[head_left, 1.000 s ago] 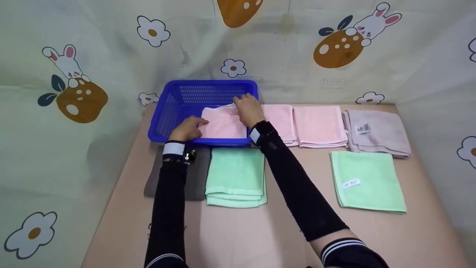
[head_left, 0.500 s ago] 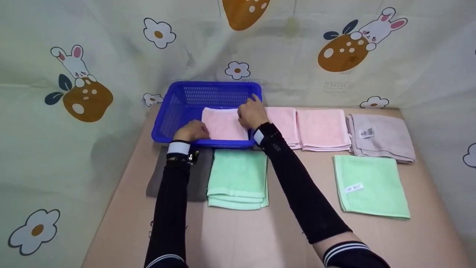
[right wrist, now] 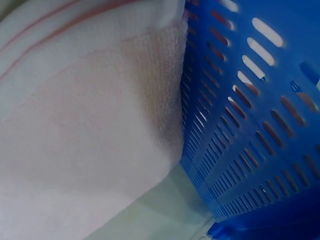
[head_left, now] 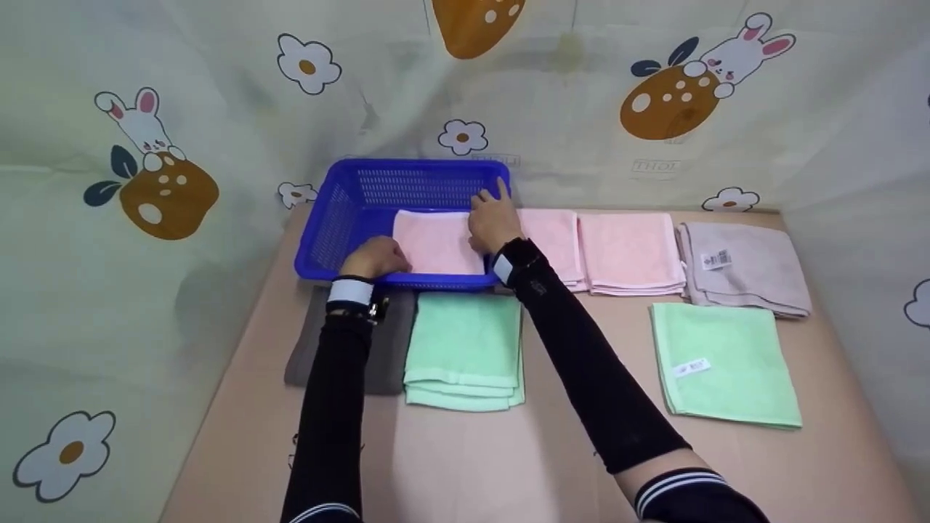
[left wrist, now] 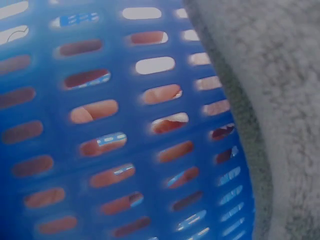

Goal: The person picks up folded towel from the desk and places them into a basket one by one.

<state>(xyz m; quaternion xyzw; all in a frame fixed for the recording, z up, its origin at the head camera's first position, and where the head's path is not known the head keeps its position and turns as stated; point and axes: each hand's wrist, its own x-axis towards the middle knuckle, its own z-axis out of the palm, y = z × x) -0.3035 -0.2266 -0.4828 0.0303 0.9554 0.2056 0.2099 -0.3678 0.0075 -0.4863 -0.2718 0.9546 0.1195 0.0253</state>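
In the head view, a folded pink towel [head_left: 437, 243] lies in the right part of a blue plastic basket [head_left: 429, 172]. My left hand [head_left: 374, 258] reaches over the basket's near rim beside the towel's left edge, its fingertips hidden. Skin shows through the slots of the basket wall [left wrist: 135, 107] in the left wrist view. At the towel's right edge is my right hand [head_left: 495, 221], fingers spread, one finger pointing toward the basket's far right corner. The right wrist view shows only another pink towel [right wrist: 95, 135] outside the basket wall [right wrist: 250, 110].
Right of the basket lie two pink towels [head_left: 548, 247] [head_left: 632, 253] and a mauve towel [head_left: 748, 265]. Nearer are a dark grey towel [head_left: 392, 345], a green towel [head_left: 465, 349] and another green towel [head_left: 726, 363]. A patterned curtain [head_left: 392, 87] stands behind the table [head_left: 465, 465].
My right hand has let go of the pink towel's raised far corner, which now lies flat. The left hand has moved slightly down at the towel's left edge.
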